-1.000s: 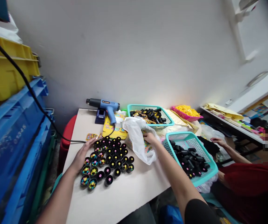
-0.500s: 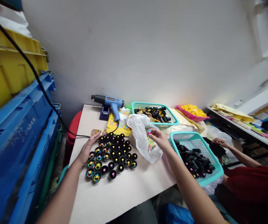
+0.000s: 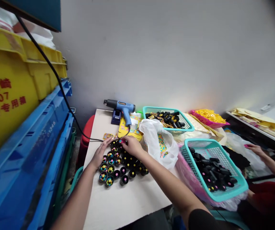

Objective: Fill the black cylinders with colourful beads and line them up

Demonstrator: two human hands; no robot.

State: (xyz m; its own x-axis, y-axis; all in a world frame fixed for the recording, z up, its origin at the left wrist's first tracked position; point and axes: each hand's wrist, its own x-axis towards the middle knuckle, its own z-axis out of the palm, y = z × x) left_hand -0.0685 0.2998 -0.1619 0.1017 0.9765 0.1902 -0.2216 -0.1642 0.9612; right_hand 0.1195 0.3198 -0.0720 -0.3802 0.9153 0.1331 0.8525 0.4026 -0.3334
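Your right hand pinches small bright beads; work low over the round black plastic cups below. Your left hand lies loose beside them.

Head camera: single wide view, facing forward and down across the table to the wall.
The scene is viewed from the wearer's own head position, above the near table edge; both forearms are seen entering from the bottom of the frame, with the left hand and right hand placed just below centre. The small black cups are seen from above at near range, their open tops exposed to the lens. The heat gun is recorded farther off, near the wall. The upper half is mostly filled by wall. The left edge is closely bounded by the yellow crate and blue crates; at the right, a co-worker's hand is included. The upper right corner is darkened.
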